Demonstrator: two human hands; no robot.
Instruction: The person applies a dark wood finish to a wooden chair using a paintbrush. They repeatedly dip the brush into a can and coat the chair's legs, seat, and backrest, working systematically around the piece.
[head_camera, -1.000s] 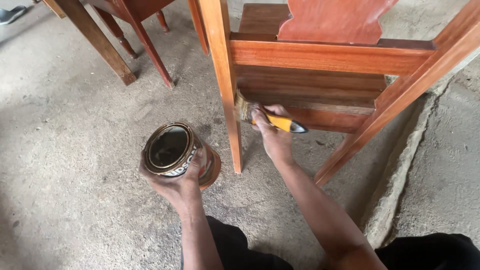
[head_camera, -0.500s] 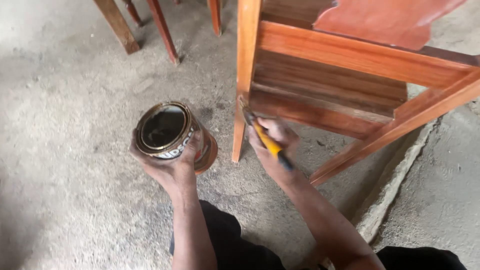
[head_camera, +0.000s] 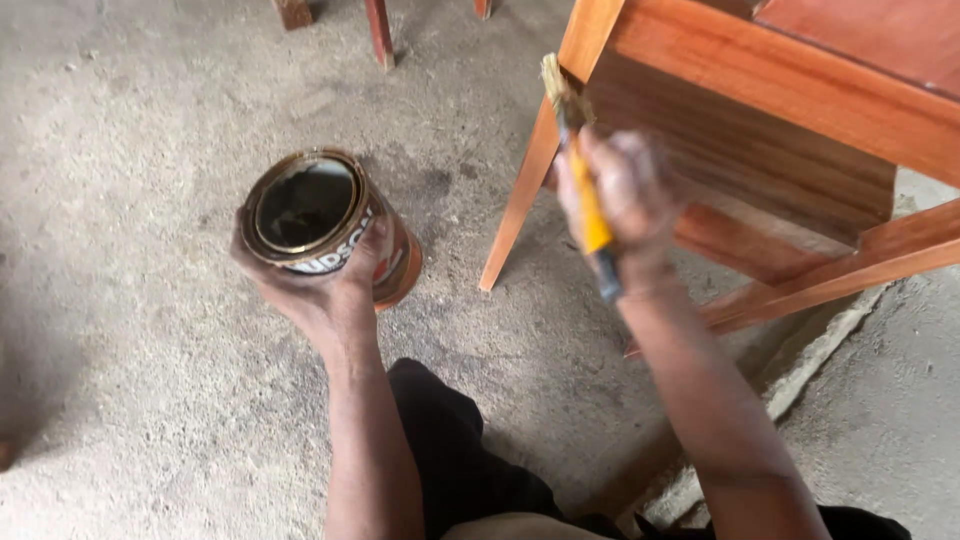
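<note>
Brush (head_camera: 575, 150) now raised higher against chair leg (head_camera: 530, 180); can (head_camera: 320, 225) unmoved.

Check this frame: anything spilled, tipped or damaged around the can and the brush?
Nothing stands out. The open can is tilted in the left hand, but no spill shows on the concrete floor. The right hand holds the yellow-handled brush, bristles at the wooden chair leg. Dark floor stains look old.
</note>
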